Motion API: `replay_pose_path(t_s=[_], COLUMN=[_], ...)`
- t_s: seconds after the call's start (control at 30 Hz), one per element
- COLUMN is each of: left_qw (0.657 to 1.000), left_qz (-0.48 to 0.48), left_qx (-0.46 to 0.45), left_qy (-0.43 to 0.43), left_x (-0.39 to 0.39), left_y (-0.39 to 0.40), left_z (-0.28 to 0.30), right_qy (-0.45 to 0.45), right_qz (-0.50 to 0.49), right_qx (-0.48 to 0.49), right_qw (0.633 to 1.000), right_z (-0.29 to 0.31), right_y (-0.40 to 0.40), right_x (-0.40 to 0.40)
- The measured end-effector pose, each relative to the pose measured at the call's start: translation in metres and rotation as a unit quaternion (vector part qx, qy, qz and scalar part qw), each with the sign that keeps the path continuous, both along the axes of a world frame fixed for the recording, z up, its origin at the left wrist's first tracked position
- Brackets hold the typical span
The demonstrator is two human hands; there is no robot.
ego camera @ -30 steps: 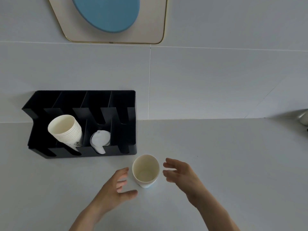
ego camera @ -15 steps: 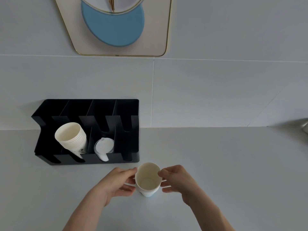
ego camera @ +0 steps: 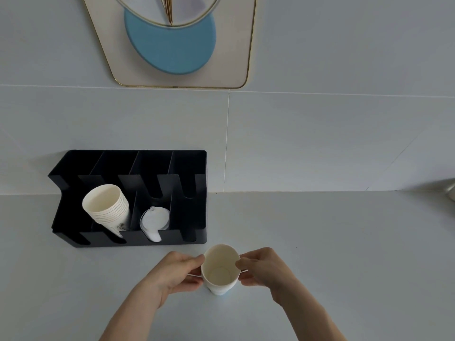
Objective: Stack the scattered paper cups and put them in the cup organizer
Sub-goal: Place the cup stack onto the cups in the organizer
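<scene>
A cream paper cup [ego camera: 220, 271] stands upright on the grey counter, just in front of the black cup organizer [ego camera: 194, 200]. My left hand [ego camera: 178, 273] grips its left side and my right hand [ego camera: 262, 268] pinches its right rim. In the organizer's second slot from the left, a stack of several nested paper cups [ego camera: 107, 207] leans back. A stack of white plastic lids [ego camera: 154, 221] sits in the third slot. The far left and far right slots look empty.
The organizer stands against a white tiled wall. A framed panel with a blue disc [ego camera: 172, 43] hangs above it. A pale object [ego camera: 451, 190] shows at the right edge of the counter.
Both hands closed in from either side and took hold of the cup. The view has tilted upward, showing more of the wall panel.
</scene>
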State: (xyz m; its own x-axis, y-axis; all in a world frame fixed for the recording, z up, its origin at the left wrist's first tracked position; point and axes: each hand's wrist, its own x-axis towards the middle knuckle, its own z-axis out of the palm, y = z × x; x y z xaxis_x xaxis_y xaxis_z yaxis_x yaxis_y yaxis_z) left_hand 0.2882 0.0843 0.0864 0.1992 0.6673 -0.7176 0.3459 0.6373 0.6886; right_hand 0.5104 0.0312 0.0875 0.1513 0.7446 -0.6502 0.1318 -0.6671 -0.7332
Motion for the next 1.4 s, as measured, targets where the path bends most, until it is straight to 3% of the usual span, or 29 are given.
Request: replay_pose_path(t_s=[0.27, 0.5, 0.97, 1.2, 1.4], left_qw=[1.000, 0.995, 0.967, 0.962, 0.968], left_qz=[-0.002, 0.025, 0.114, 0.124, 0.124], left_qx=[0.016, 0.088, 0.227, 0.238, 0.206], left_qy=[-0.008, -0.029, -0.034, -0.059, -0.075], left_x=[-0.001, -0.026, -0.161, -0.222, -0.247], left_y=[0.000, 0.029, 0.122, 0.162, 0.181], left_z=[0.021, 0.084, 0.200, 0.209, 0.177], right_qy=[-0.002, 0.020, 0.036, 0.039, 0.024], right_qz=[0.017, 0.056, 0.060, 0.038, 0.013], right_qx=[0.026, 0.120, 0.253, 0.266, 0.246], right_qw=[1.000, 0.991, 0.965, 0.962, 0.969], right_z=[0.015, 0.082, 0.198, 0.209, 0.177], right_y=[0.002, 0.031, 0.134, 0.175, 0.192], right_x=[0.000, -0.016, -0.156, -0.221, -0.250])
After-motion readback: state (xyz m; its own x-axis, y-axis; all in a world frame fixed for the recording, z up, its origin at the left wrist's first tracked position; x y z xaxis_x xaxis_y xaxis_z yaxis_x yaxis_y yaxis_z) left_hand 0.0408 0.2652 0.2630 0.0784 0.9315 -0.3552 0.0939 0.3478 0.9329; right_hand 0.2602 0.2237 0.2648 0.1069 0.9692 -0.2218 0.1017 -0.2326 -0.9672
